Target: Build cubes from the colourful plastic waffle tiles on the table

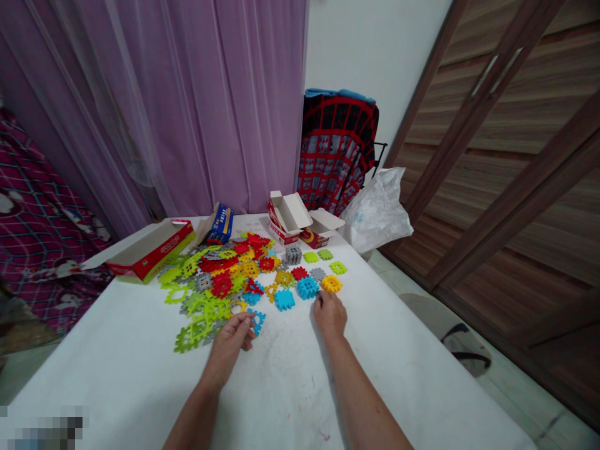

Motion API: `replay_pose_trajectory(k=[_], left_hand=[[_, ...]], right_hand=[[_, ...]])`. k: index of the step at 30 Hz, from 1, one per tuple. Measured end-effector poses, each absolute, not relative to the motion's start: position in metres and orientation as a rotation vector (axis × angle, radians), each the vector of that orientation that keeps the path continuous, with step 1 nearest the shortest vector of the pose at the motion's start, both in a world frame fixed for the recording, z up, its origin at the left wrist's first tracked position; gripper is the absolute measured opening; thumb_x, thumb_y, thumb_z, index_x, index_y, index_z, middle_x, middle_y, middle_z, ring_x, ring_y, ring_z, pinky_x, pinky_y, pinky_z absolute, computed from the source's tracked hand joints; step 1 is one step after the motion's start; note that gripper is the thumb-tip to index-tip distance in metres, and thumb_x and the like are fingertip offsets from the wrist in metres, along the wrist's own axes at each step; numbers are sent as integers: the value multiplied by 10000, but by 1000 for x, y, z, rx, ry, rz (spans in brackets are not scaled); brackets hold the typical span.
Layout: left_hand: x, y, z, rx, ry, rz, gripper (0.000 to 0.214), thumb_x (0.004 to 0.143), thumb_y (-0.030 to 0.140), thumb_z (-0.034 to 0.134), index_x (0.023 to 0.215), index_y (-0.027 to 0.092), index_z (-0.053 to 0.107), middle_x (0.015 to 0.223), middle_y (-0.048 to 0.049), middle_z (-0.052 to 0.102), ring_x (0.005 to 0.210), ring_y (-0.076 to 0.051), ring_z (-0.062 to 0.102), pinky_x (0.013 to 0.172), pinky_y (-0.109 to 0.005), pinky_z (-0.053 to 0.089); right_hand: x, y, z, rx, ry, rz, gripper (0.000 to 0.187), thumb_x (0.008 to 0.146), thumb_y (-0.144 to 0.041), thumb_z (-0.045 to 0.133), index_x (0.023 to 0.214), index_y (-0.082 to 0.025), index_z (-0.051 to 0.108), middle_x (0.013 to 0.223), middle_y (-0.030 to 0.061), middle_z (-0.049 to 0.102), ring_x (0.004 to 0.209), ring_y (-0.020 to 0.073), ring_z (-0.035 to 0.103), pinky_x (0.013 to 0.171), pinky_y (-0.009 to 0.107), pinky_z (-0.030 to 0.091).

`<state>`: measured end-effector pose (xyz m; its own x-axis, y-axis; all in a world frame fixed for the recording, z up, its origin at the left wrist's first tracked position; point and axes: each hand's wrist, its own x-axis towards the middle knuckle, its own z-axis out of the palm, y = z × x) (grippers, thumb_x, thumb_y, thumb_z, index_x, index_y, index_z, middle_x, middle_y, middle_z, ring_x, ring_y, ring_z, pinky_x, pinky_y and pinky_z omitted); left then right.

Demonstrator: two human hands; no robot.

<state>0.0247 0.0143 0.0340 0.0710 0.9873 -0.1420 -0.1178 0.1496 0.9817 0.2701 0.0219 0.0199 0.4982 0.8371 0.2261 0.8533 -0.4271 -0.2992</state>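
Observation:
My left hand [233, 331] is closed at the fingertips on a blue interlocking toy piece [259, 321] with a toothed edge, at the near right of the pile. My right hand [330, 314] rests with curled fingers just in front of a blue built-up block [307, 287] and a round yellow toothed piece [331, 283]. What its fingertips hold, if anything, is hidden. Left of that block lies a square blue piece [284, 300]. A large mixed pile of green, red, yellow and grey interlocking pieces [222, 284] spreads to the left.
An open red box [162, 253] and a blue box [220, 224] stand behind the pile. Two opened red-and-white boxes [290, 215] are at the far edge. A grey block [293, 254] and loose green pieces [337, 268] lie right. A plastic bag [377, 212] hangs past the corner.

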Motion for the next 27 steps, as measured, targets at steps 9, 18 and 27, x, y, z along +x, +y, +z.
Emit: replay_pose_trajectory(k=[9, 18, 27], left_hand=[[24, 14, 33, 1035, 1133, 1118, 463, 614, 550, 722, 861, 161, 678, 726, -11, 615, 569, -117, 542, 457, -227, 423], [24, 15, 32, 1039, 1137, 1123, 455, 621, 546, 717, 876, 170, 690, 726, -14, 622, 583, -127, 558, 461, -232, 431], [25, 16, 32, 1002, 1128, 1110, 458, 596, 541, 742, 857, 170, 688, 664, 12, 611, 513, -100, 531, 433, -218, 409]], right_hand=[[269, 21, 20, -2381, -1382, -51, 288, 871, -187, 483, 1083, -221, 675, 1046, 61, 665, 973, 176, 596, 793, 264, 399], [272, 22, 16, -2311, -1343, -10, 312, 861, -184, 470, 1094, -201, 677, 1054, 67, 672, 983, 184, 600, 811, 262, 403], [280, 21, 6, -2053, -1153, 114, 342, 853, -286, 409, 1005, -176, 695, 1030, 61, 695, 924, 192, 620, 770, 264, 431]])
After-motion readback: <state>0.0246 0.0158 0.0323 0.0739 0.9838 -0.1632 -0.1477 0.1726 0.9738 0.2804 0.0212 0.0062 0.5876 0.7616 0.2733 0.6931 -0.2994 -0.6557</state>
